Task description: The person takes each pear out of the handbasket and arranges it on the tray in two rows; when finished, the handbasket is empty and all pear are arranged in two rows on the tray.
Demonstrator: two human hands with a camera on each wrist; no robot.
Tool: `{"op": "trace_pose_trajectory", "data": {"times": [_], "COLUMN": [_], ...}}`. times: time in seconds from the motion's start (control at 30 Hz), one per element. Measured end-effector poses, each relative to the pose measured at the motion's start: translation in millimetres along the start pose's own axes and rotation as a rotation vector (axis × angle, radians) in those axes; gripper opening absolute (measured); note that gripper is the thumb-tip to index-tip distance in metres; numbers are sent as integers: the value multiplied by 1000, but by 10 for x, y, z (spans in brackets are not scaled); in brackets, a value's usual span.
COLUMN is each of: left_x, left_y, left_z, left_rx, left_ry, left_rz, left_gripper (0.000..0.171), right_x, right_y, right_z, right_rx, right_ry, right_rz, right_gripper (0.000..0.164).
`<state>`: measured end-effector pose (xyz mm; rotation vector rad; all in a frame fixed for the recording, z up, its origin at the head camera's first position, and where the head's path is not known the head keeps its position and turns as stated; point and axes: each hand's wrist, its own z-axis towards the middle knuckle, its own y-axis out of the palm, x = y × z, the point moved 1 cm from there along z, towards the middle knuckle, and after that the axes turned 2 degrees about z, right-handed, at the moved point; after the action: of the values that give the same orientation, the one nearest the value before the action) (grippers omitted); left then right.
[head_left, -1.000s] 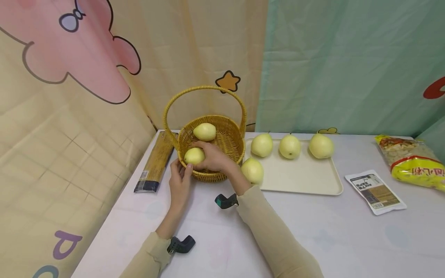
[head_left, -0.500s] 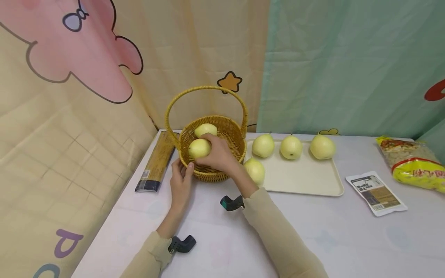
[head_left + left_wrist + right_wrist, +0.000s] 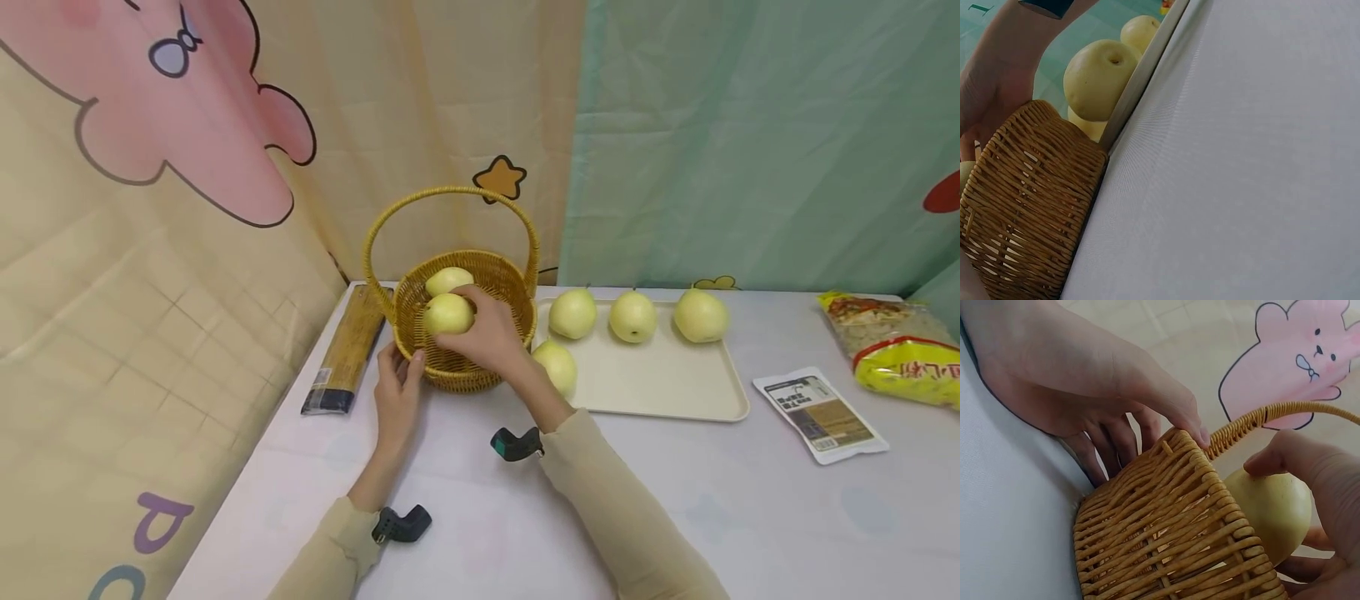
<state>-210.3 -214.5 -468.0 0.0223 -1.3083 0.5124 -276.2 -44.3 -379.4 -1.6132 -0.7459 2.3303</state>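
A pale yellow-green pear (image 3: pixel 447 316) is in the grip of my right hand (image 3: pixel 492 335), inside the wicker basket (image 3: pixel 463 382). Thumb and fingers lie on opposite sides of it in the right wrist view. Another pear (image 3: pixel 450 279) rests in the basket just behind. My left hand (image 3: pixel 397 398) holds the basket's near-left rim. Its thumb (image 3: pixel 1192 428) lies over the rim and its fingers are against the outer wall. In the left wrist view the basket wall (image 3: pixel 1029 200) fills the lower left, and little of the left hand shows.
Right of the basket, a cream tray (image 3: pixel 652 383) bears several pears (image 3: pixel 632 317). A pack of noodles (image 3: pixel 347 350) lies on the left. Farther right are a white-edged pouch (image 3: pixel 821 415) and a yellow food bag (image 3: pixel 900 350). The basket's tall handle (image 3: pixel 450 192) arches above it.
My right hand has lifted the pear from the basket's near-left side and moved it back and right, close to the other pear. The left hand keeps its hold on the rim.
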Motion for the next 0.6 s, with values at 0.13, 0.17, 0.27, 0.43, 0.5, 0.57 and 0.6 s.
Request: {"op": "trace_pose_trajectory", "data": {"times": [0.13, 0.17, 0.27, 0.43, 0.5, 0.57, 0.6], "left_x": [8, 13, 34, 48, 32, 15, 6], "left_y": [7, 13, 14, -15, -20, -19, -16], "left_z": [-1, -1, 3, 11, 12, 10, 9], "left_rx": [-1, -3, -9, -15, -15, -18, -19], "left_ry": [-4, -5, -7, -13, -18, -24, -25], "left_rz": [0, 1, 2, 15, 19, 18, 18], "left_gripper": [59, 59, 60, 61, 61, 61, 61], "right_x": [14, 18, 28, 49, 65, 64, 59], "right_y": [-30, -48, -115, -237, -281, -333, -363], "right_z": [-29, -42, -88, -176, -218, -268, -295], "right_rx": [-3, -2, 9, 17, 15, 11, 11], "right_ry": [2, 1, -5, -23, -27, -29, -27], "right_rz": [8, 5, -1, 28, 40, 52, 56], "right_gripper": [65, 66, 66, 64, 63, 64, 64]}}
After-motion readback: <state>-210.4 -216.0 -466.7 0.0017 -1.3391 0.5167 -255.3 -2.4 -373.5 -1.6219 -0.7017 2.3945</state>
